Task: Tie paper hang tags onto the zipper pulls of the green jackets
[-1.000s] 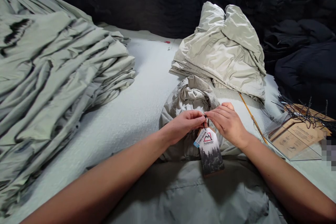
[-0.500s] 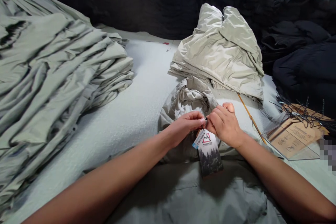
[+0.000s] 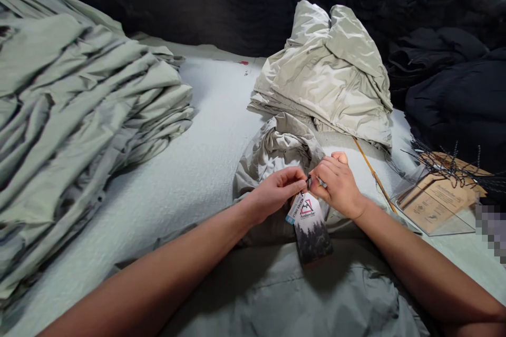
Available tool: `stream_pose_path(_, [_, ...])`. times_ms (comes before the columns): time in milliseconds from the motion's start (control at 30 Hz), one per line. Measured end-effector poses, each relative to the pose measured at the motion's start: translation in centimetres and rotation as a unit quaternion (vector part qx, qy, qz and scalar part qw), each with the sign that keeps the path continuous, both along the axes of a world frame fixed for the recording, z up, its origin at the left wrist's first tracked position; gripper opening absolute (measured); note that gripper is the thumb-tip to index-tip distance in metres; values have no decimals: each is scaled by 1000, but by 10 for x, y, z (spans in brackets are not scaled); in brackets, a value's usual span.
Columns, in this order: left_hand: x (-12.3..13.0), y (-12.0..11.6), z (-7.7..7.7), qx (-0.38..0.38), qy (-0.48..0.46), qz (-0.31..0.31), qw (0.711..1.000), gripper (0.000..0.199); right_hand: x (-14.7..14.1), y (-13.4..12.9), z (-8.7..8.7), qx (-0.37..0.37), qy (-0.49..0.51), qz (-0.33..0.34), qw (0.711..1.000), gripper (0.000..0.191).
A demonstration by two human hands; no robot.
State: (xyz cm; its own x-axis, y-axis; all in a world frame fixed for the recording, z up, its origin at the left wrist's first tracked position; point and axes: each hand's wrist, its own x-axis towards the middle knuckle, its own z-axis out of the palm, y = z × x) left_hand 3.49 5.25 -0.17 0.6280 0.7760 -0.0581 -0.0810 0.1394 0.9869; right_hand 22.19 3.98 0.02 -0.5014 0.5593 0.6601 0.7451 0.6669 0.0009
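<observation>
My left hand (image 3: 274, 196) and my right hand (image 3: 336, 187) meet over a bunched grey-beige jacket (image 3: 276, 152). Fingertips of both pinch a short black tag cord (image 3: 308, 181) between them. An Avalanche hang tag (image 3: 309, 229) with a printed pine forest hangs below the cord, its top edge near my hands. A small blue-and-white label (image 3: 295, 208) lies along the tag's upper left edge. A folded grey-green garment (image 3: 284, 295) lies under my forearms.
A tall stack of sage-green garments (image 3: 79, 100) fills the left side, and a pale folded pile (image 3: 324, 73) stands ahead on the white padded table (image 3: 209, 137). To the right are dark garments (image 3: 450, 89), a thin yellow rod (image 3: 373, 174), and a clear tray (image 3: 438, 202) holding card tags and black cords.
The whole view has drifted slightly up and left. My fingers have closed in tighter around the cord, and the hang tag now hangs a little further left.
</observation>
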Motion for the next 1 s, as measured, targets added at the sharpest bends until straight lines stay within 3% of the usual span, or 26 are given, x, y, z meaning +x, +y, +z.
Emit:
stream_pose_path(367, [-2,3,4,-53,-44,23,997,28,7,1,-2,-44,37,33,998,14])
stream_pose_path(533, [0,2,6,0,-9,57,998,31,7,1,-2,-51,39,33,997,14])
stream_pose_path(633, [0,2,6,24,18,37,999,30,7,2,-1,-50,38,30,998,13])
stream_pose_path(700, [1,2,5,66,40,22,997,27,5,1,0,-44,30,23,998,14])
stream_pose_path(767, [0,3,6,158,87,42,983,22,3,0,1,-28,14,9,999,17])
stream_pose_path(900, [-1,3,9,375,181,69,906,21,-2,-3,1,14,-12,-15,1000,19])
stream_pose_path(1000, [-1,3,9,406,187,40,894,22,-4,-3,-1,17,-6,-23,1000,19])
